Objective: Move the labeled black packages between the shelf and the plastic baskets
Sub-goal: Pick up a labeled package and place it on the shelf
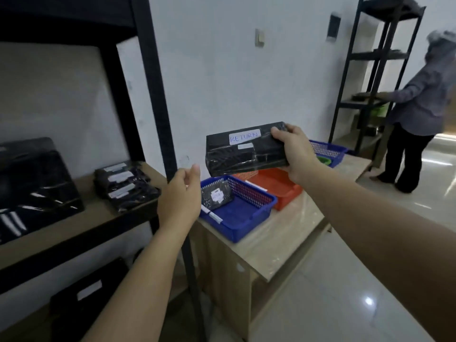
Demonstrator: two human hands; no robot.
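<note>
Right hand (294,154) is up in the air, fingers and thumb clamped on the end of a black package (243,150) with a white label reading RETURN, and it hangs above the baskets, not yet set down anywhere. Left hand (181,198) floats just beside the shelf post (158,95), fingers loosely curled, holding nothing. Below the package, the near blue basket (246,218) already has one small black package (216,197) lying at its back corner, so by my read at least one delivery is done. Next to it the orange basket (278,186) shows no package that I can make out, and a second blue basket (328,150) sits farther along the surface (283,238). Over on the shelf (98,208), a stack of labeled packages (124,185) waits, with a big black bag (37,183) beside it and another package (86,292) on the level below. Plenty left, I'd say: early going. Another person (419,107) works at a far rack (370,70).
</note>
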